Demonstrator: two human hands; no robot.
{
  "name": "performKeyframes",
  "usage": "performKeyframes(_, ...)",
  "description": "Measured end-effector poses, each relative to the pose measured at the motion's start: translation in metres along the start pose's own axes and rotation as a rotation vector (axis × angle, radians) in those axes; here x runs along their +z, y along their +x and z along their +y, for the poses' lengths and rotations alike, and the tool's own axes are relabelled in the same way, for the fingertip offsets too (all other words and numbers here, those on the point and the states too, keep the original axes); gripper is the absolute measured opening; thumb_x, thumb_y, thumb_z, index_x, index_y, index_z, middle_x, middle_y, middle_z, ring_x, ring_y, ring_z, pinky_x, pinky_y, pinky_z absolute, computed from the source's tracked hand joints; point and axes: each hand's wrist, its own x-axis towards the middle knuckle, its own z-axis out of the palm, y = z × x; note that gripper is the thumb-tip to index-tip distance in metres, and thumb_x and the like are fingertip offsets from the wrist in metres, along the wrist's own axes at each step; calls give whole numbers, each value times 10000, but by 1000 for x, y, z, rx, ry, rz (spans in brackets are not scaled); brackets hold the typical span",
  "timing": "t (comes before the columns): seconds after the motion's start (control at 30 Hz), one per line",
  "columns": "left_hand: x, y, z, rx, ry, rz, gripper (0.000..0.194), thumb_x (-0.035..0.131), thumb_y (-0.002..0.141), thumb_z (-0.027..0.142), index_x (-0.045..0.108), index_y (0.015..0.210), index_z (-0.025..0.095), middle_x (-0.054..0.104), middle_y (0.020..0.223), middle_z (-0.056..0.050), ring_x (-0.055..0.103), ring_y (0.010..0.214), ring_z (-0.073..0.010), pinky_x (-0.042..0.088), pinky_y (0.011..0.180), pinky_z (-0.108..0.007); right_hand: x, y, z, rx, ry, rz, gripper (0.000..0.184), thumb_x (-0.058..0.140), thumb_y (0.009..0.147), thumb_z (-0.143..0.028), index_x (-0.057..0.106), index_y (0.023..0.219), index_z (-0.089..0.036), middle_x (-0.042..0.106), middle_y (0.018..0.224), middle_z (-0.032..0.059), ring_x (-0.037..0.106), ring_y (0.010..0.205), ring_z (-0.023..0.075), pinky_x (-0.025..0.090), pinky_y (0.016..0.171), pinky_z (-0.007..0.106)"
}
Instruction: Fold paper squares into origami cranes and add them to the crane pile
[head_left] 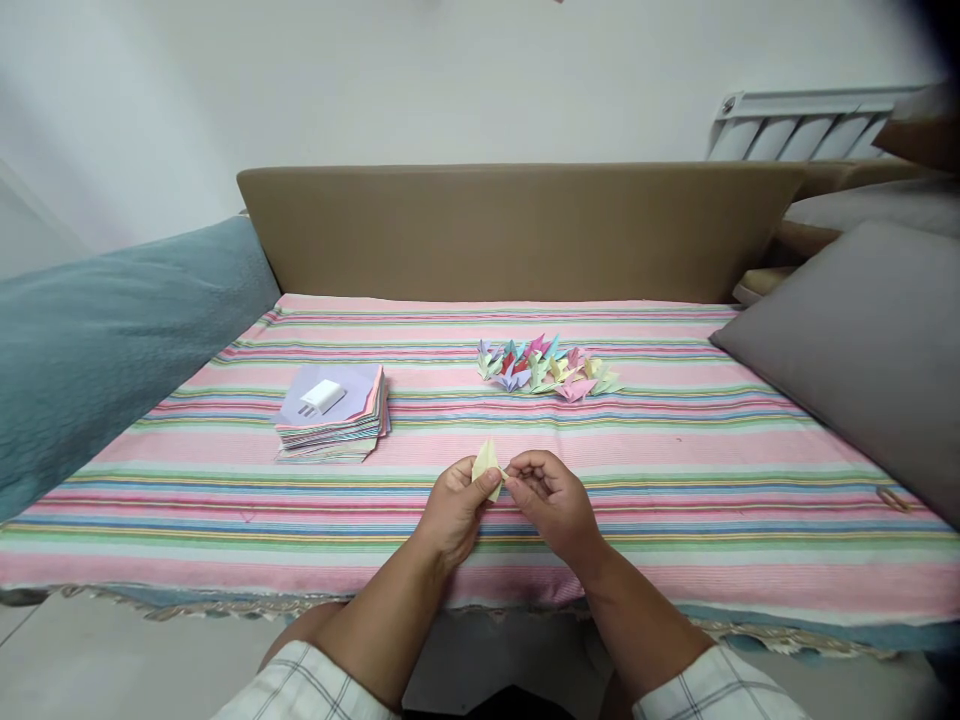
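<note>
Pale yellow folded paper (486, 459) is held upright over the front part of the striped cloth. My left hand (459, 503) is closed on it, thumb across its face. On its right side, my right hand (551, 497) pinches a small tip of the same paper between thumb and finger. Beyond the hands lies a cluster of folded paper cranes (546, 368) in pink, purple, blue, yellow and green. A stack of coloured paper sheets (334, 430) sits to the left, and a white plug adapter (323, 397) rests on top.
Striped cloth (660, 440) covers the seat. A brown backrest (517, 230) stands behind it. Grey cushions (862, 330) lean at the right, and a blue-covered armrest (135, 330) slopes along the left. A small brown ring (893, 499) lies near the right edge.
</note>
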Motion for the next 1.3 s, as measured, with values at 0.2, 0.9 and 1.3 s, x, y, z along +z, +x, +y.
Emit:
performKeyframes(0.2,5,-2,-3,-16,-110,58,314,824,525,318,633,677,121,617,624,-11,546,595,-111,413,597,-234,6,3,3,189,34,-141,247,680,715,-389,593,850,-200,564,720,-11,526,669,132,446,608,252)
performKeyframes(0.9,-4,6,-2,148,175,192,389,748,604,442,523,531,134,508,449,39,439,394,-68,338,384,-190,5,4,9,354,72,-286,258,650,731,-413,557,691,-176,519,581,-41,463,534,99,369,525,231)
performKeyframes(1.3,-7,4,3,86,424,-51,299,773,575,376,612,675,144,573,567,26,492,520,-86,393,532,-217,9,10,5,506,627,114,272,806,566,-325,642,713,-166,563,632,-35,467,570,67,390,526,190)
